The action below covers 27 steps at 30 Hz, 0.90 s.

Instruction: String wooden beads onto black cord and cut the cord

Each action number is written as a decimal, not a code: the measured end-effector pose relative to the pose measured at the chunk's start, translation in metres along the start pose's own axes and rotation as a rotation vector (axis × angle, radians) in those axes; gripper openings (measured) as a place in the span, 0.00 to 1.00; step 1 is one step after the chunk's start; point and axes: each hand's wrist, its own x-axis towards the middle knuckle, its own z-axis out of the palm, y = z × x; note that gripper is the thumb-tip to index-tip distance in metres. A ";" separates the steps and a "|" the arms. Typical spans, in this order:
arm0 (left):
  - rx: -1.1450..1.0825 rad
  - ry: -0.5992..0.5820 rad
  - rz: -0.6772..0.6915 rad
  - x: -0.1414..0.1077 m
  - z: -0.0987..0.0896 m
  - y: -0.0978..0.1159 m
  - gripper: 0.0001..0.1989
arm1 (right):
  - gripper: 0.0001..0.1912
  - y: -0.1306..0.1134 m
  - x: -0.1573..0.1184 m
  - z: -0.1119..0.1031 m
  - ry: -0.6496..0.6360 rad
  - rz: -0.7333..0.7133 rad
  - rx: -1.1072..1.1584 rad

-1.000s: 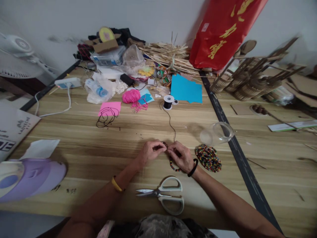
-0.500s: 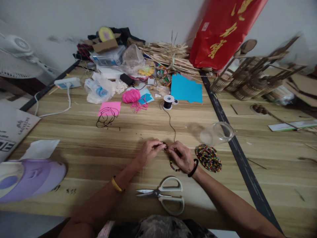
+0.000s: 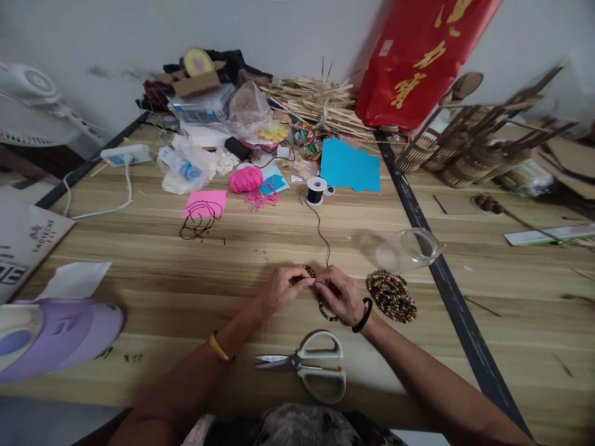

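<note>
Both hands meet at a string of small multicoloured beads (image 3: 328,312) above the table. My left hand (image 3: 284,288) pinches the strand with thumb and forefinger, and a short beaded part shows just beyond its fingertips. Fingers bent, my right hand (image 3: 340,292) grips the same strand close by; its fingertips partly hide the beads. A thin black cord (image 3: 320,230) runs from a spool (image 3: 316,192) down to the right hand. Right of that hand lies a coiled heap of beads (image 3: 391,297). Scissors (image 3: 304,364) with pale handles lie slightly apart, nearer my body.
A clear plastic jar (image 3: 409,249) lies on its side beyond the bead heap. Pink yarn (image 3: 246,179), blue paper (image 3: 349,166) and a black cord coil on a pink sheet (image 3: 204,203) are farther back. A purple appliance (image 3: 65,334) stands at left.
My left fingers have shifted slightly toward the right fingertips and now meet them lower on the strand. More beads show above the left fingertips. The right hand has barely moved.
</note>
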 end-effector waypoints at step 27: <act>-0.243 0.114 -0.046 0.003 -0.004 -0.014 0.07 | 0.08 -0.006 0.003 -0.003 0.051 0.123 0.075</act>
